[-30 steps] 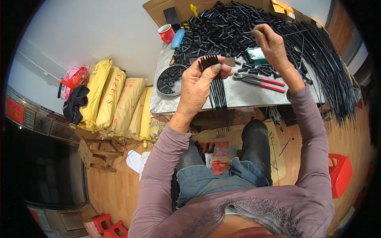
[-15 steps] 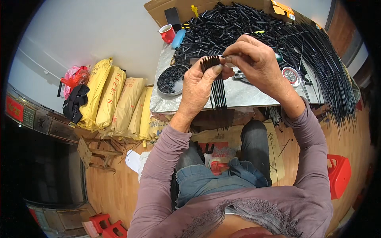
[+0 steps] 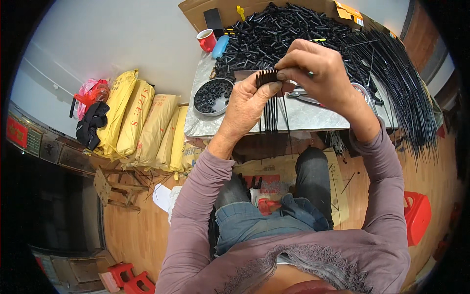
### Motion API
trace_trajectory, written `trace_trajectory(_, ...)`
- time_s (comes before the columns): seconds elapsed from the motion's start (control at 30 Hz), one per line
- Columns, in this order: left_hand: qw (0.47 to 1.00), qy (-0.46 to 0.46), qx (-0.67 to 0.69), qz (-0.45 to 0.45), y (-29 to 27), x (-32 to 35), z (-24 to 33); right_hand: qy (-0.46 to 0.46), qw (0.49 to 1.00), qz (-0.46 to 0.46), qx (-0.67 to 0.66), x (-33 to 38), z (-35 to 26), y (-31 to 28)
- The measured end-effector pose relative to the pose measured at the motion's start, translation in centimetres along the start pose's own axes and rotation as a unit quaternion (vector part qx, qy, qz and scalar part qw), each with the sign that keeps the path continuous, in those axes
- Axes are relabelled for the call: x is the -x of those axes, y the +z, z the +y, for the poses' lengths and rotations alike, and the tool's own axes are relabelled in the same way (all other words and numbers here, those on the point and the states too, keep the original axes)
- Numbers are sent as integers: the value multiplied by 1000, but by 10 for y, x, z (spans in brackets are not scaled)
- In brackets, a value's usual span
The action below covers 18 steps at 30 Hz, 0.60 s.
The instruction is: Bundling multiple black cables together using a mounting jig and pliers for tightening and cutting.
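My left hand point(image 3: 248, 107) is closed around a fan of thin black rods point(image 3: 270, 119), thumb pressed across them near the top. Their upper ends stand in a tight row above the thumb, while the long lower parts hang past the table's front edge; one rod slants apart to the right. Touching the right end of that row, my right hand point(image 3: 318, 68) has its thumb and fingers pinched together. What sits in the pinch is too small or hidden to make out. Behind both hands lies a big heap of short black tubes point(image 3: 284, 36).
On the grey table point(image 3: 203, 128) are a round tray point(image 3: 196, 102) of small black toothed parts, a red mug point(image 3: 207, 43), a blue case point(image 3: 220, 47) and pliers point(image 3: 306, 97). Long black rods point(image 3: 409, 93) overhang the right side. Yellow sacks point(image 3: 134, 112) and a wooden stool point(image 3: 120, 188) stand left.
My left hand has shifted slightly right, and the rods' top ends now sit closer against my right fingers. One rod now hangs apart from the others. My right wrist covers more of the parts dish.
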<state>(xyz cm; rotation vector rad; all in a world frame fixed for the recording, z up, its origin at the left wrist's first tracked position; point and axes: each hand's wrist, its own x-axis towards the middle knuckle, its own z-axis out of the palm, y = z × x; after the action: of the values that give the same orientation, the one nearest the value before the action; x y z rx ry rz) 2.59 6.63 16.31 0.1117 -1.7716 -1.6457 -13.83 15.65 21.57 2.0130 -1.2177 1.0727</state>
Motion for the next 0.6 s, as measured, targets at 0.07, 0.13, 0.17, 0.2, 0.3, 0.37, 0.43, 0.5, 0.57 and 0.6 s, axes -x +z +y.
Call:
trace_trajectory(0.07,999,7,-33,-35,-3,-1,2,125,977,-49,-168,2,4,3)
trace_trajectory(0.13,998,9,-48,-38,-11,-3,1,103,983,-55,-139,-3,3,2)
trace_trajectory(0.17,997,9,-63,-42,-14,-4,1,58,992,-45,-106,-4,4,4)
trace_trajectory(0.2,997,10,-64,-40,-15,-4,1,12,997,-35,-73,-6,4,6)
trace_trajectory(0.3,995,8,-96,-37,-19,-3,6,-12,998,-41,-39,-10,2,6)
trace_trajectory(0.37,986,-4,-160,-52,-21,-3,13,-18,998,-43,-38,-11,0,9)
trace_trajectory(0.43,974,21,-216,-60,-26,-4,17,22,995,-51,-81,-11,-1,15)
trace_trajectory(0.5,953,40,-296,-53,-29,-5,19,26,994,-51,-90,-12,-5,20)
trace_trajectory(0.57,954,55,-291,-46,-30,-5,21,23,995,-51,-85,-14,-6,22)
trace_trajectory(0.6,954,70,-288,-43,-31,-5,21,20,995,-53,-86,-15,-7,23)
